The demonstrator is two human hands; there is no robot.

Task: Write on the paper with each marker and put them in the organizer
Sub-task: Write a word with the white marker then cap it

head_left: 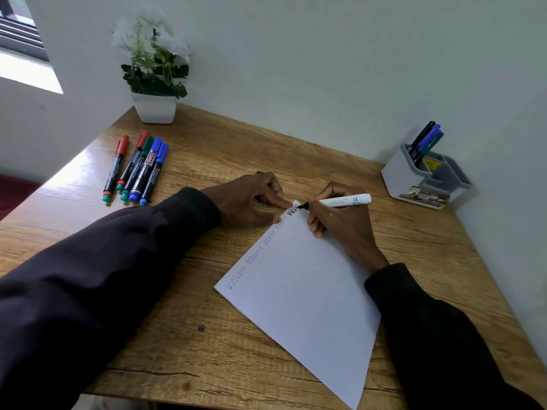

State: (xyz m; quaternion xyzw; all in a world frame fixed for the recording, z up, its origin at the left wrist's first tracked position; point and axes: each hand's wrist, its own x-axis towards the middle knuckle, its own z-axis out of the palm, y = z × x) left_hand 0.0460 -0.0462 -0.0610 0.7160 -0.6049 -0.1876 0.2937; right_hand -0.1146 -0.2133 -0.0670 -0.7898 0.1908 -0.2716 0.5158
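A white sheet of paper [307, 294] lies slanted on the wooden desk, with a row of handwritten words along its left edge. My right hand [337, 220] grips a white marker [346, 200] with a black tip that touches the paper's far corner beside bold black letters. My left hand [251, 199] presses that corner with a pointing finger, its other fingers curled. Several capped markers [136, 170] in red, green and blue lie side by side at the far left. A grey organizer [426, 179] at the far right holds three markers [424, 142] upright.
A white pot with an artificial white-flowered plant [154, 75] stands at the desk's far left corner against the wall. The wall runs close behind and to the right of the desk [207, 335]. A window is at the upper left.
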